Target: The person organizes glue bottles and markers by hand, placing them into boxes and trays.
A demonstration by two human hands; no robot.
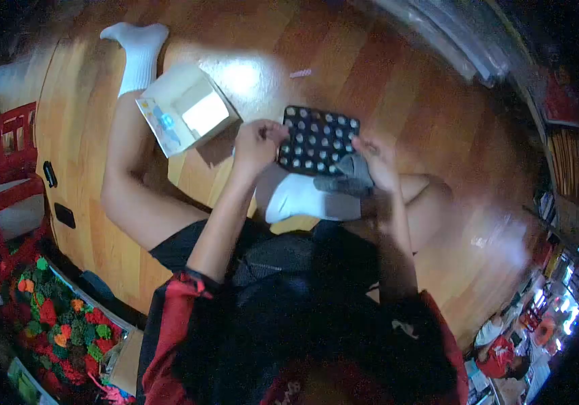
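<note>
A square black panel (321, 137) with rows of round pale spots is held up in front of my lap. My left hand (257, 146) is closed, with its bent fingers pinching at the panel's left edge. On the other side, my right hand (378, 162) grips the panel's right edge, thumb at the rim. A grey, soft-looking piece (351, 169) overlaps the panel's lower right corner, close to my right palm. Just left of my left hand, an open white carton (161, 115) with blue print rests by my leg.
I sit on a wooden floor (411, 108), white-socked feet (139, 47) to either side. A small pink strip (300, 73) lies beyond the panel. Two small black objects (64, 216) lie at left, near a red chair (6, 202) and a box of colourful tufts (66, 324).
</note>
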